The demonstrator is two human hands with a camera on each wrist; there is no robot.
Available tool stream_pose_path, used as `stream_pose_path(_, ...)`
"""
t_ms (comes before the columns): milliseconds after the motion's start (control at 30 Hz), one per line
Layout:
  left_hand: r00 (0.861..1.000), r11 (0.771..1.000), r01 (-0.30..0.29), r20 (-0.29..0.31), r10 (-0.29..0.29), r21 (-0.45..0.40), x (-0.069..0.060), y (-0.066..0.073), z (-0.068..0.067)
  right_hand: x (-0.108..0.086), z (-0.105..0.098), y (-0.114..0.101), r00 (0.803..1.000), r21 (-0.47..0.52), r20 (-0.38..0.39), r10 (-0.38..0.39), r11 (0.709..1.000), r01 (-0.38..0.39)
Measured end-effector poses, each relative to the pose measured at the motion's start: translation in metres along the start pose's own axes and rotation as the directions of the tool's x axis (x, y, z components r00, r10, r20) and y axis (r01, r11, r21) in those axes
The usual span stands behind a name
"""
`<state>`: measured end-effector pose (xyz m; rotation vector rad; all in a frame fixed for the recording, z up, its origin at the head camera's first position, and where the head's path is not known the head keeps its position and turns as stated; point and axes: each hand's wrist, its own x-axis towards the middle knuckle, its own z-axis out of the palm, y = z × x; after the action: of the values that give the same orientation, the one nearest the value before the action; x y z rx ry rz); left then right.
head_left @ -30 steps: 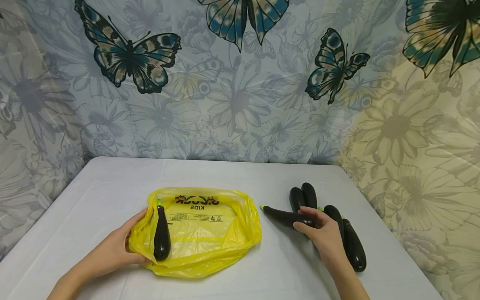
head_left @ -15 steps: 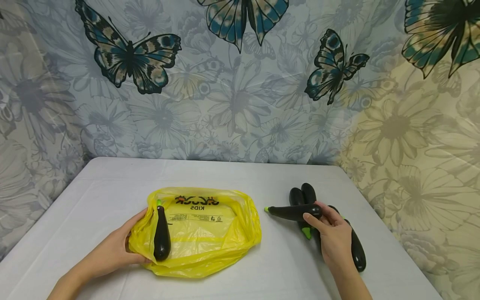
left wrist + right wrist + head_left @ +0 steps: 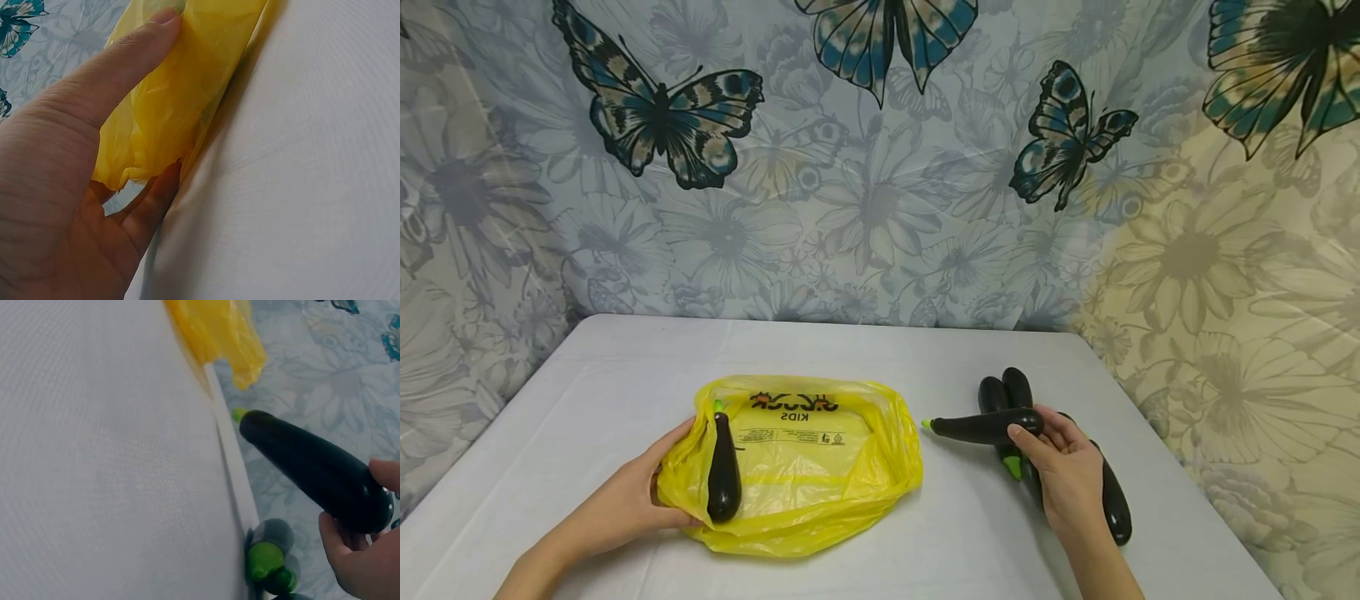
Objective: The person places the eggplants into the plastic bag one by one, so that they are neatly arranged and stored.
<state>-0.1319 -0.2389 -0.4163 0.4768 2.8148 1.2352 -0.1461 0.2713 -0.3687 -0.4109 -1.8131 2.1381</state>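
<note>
My left hand (image 3: 643, 492) holds the left side of a yellow plastic bag (image 3: 820, 533), its thumb (image 3: 144, 50) on the near face and the other fingers behind or beneath. One dark eggplant (image 3: 724, 475) lies upright in the view at the bag's left end, green stem away from me. Above the table, my right hand (image 3: 1067, 471) pinches the thick end of another eggplant (image 3: 977, 427) between thumb and fingers. Its green stem points left at the bag; the right wrist view shows the held eggplant (image 3: 312, 462) well off the cloth.
Several more eggplants lie at the right, including a pair of eggplants (image 3: 1017, 387) behind the held one and another eggplant (image 3: 1116, 500) partly hidden by my right hand. White cloth covers the table (image 3: 880, 354). A butterfly-patterned curtain (image 3: 880, 208) hangs behind it.
My right hand has raised the eggplant off the pile and swung it nearly level, uncovering a green stem below. Lately it shifted slightly left. The left hand and bag stay still.
</note>
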Motion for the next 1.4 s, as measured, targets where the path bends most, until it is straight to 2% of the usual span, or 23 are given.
stream_pose_path(200, 1.000, 1.000, 0.004, 0.004, -0.004, -0.005, 0.0002, -0.0007, 0.0001, 0.0005, 0.0008, -0.0001, 1.000, -0.021, -0.021, -0.022, 1.000, 0.021)
stream_pose_path(600, 1.000, 1.000, 0.002, 0.003, -0.002, -0.003, 0.0003, -0.0010, 0.0003, 0.0012, 0.0001, 0.0006, 0.999, 0.014, -0.024, -0.033, 0.999, 0.033)
stream_pose_path(1100, 1.000, 1.000, -0.005, -0.002, 0.005, 0.010, 0.0000, -0.0017, 0.0007, 0.0013, 0.0004, -0.0020, 0.999, 0.024, -0.034, 0.005, 1.000, -0.004)
stream_pose_path(1400, 1.000, 1.000, -0.017, -0.005, 0.017, 0.000, -0.0006, -0.0022, 0.0004, 0.0003, -0.0010, -0.0025, 0.998, 0.079, -0.053, -0.017, 0.997, 0.021)
